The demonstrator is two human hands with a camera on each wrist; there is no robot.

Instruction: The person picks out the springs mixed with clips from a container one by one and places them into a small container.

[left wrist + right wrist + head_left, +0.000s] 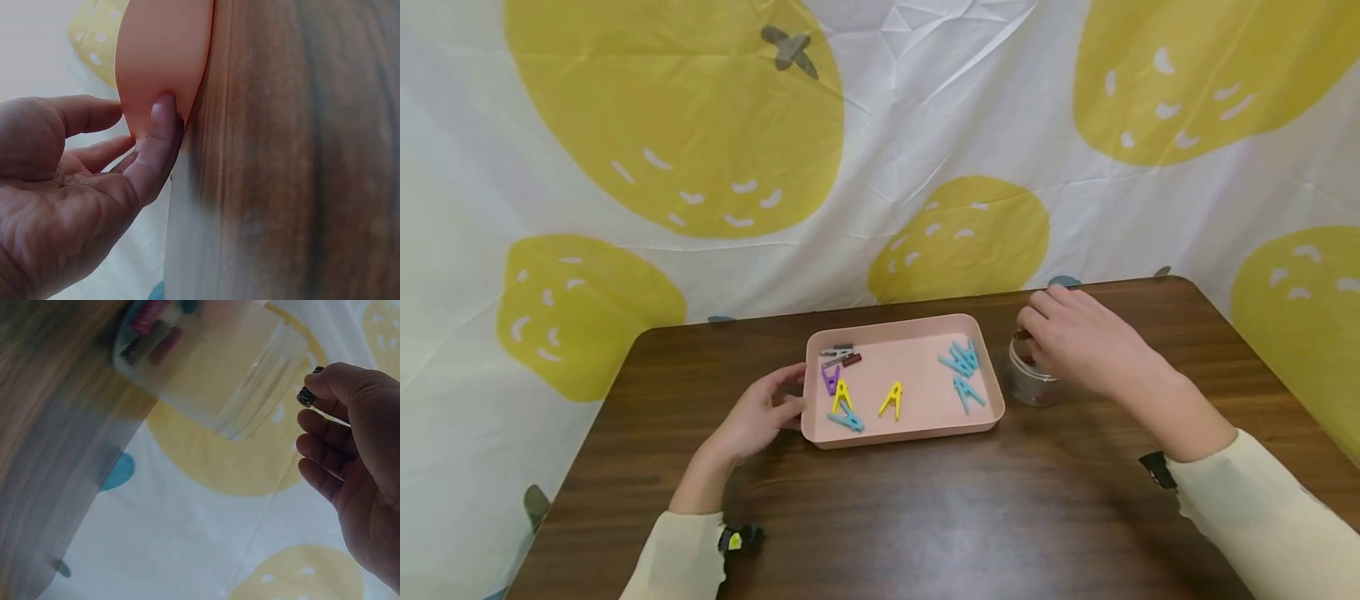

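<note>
Clothespin (306, 395): small, dark, pinched at the fingertips of the right hand (1075, 342), just above the open mouth of the clear jar (1032, 379). Only the spring end visible in the right wrist view; colour and full shape not discernible. Judged light, rigid plastic with a metal spring; smooth sides, likely to slip if pinched too near the tip. Best taken across the two flat legs near the spring coil. Not fragile.

Jar: transparent, apparently plastic, standing on the surface (925, 500) just beside the right wall of the pink tray (910, 433). Judged light and easy to tip when knocked at the rim. A few dark and red pins (150, 331) already lying at its bottom.

Tray: shallow, stiff, holding loose pins: yellow pins (891, 400), blue pins (961, 360), a purple pin (830, 379), and dark ones near the far left corner.

Left hand (760, 417): fingers loosely spread, thumb (156, 147) pressed against the tray's near left corner, steadying it; nothing held.

View differences:
- Head view: full layout, tray contents and jar position; pinched pin hidden behind the right hand.
- Right wrist view: pin end between the fingertips and jar contents; tray not shown.
- Left wrist view: thumb contact with the tray wall (162, 56), confirmed only here; pins and jar out of frame.
</note>
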